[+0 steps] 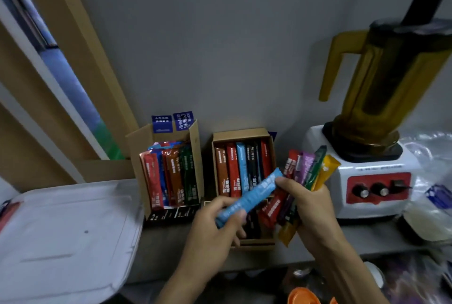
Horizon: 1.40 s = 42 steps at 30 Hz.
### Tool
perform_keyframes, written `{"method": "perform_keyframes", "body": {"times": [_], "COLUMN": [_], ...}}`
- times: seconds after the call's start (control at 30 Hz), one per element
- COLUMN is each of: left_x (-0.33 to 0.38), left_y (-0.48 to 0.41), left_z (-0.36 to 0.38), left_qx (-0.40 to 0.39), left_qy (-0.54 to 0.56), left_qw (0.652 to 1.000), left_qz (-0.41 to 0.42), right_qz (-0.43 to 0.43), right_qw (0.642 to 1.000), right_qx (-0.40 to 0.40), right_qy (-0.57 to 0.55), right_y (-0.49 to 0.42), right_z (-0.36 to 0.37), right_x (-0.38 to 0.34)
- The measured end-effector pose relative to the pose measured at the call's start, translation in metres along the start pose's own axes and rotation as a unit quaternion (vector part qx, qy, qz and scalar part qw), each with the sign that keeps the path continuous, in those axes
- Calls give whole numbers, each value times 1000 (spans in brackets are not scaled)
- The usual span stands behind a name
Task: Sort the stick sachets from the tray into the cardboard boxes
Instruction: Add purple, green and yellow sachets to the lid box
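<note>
— Pulling which one free?
— The light-blue stick sachet (247, 199), pinched in the left grip (215, 226) over the right cardboard box (244, 133). The right grip (311, 208) clasps a fanned bundle (307, 169). Next, I'd judge, it needs slotting upright beside that box's blue one.

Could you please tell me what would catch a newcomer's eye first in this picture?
Two hands meet at centre: the left hand grips a blue sachet, and the right hand holds a fan of sachets. Just behind them stand the left box and right box, both holding sachets. A blender with an amber jug towers at right.
</note>
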<state>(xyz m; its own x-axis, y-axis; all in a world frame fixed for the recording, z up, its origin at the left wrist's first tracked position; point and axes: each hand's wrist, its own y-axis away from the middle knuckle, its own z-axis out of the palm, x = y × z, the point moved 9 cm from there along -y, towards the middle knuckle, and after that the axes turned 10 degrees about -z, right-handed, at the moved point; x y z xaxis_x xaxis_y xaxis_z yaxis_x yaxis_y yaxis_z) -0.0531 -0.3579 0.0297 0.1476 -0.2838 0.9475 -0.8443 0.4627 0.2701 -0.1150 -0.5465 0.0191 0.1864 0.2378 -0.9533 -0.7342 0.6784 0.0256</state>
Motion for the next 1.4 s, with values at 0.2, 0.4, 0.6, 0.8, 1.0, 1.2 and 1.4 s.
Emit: {"method": "perform_keyframes", "body": {"times": [0.2, 0.4, 0.6, 0.8, 1.0, 1.2, 1.4], "left_x": [24, 67, 43, 34, 39, 24, 0], "left_y": [-55, -129, -157, -152, -136, -78, -43], "left_z": [-10, -7, 12, 19, 18, 36, 52], "left_qx": [114, 179, 179, 185, 182, 33, -19], "left_qy": [158, -244, -266, -272, -261, -200, -85], "left_qw": [981, 948, 943, 939, 943, 977, 995], "left_qz": [7, 96, 84, 103, 97, 70, 39], "right_qz": [25, 23, 44, 56, 71, 94, 103], "right_qw": [991, 995, 995, 995, 995, 990, 985], "right_qx": [-71, -18, -41, -62, -71, -39, -42], "right_qy": [110, 90, 86, 55, -5, -96, -135], "right_y": [-10, -20, -16, -12, -12, -18, -19], "right_z": [-14, -44, -46, -39, -21, -15, -3], "right_x": [18, 15, 22, 29, 27, 27, 25]}}
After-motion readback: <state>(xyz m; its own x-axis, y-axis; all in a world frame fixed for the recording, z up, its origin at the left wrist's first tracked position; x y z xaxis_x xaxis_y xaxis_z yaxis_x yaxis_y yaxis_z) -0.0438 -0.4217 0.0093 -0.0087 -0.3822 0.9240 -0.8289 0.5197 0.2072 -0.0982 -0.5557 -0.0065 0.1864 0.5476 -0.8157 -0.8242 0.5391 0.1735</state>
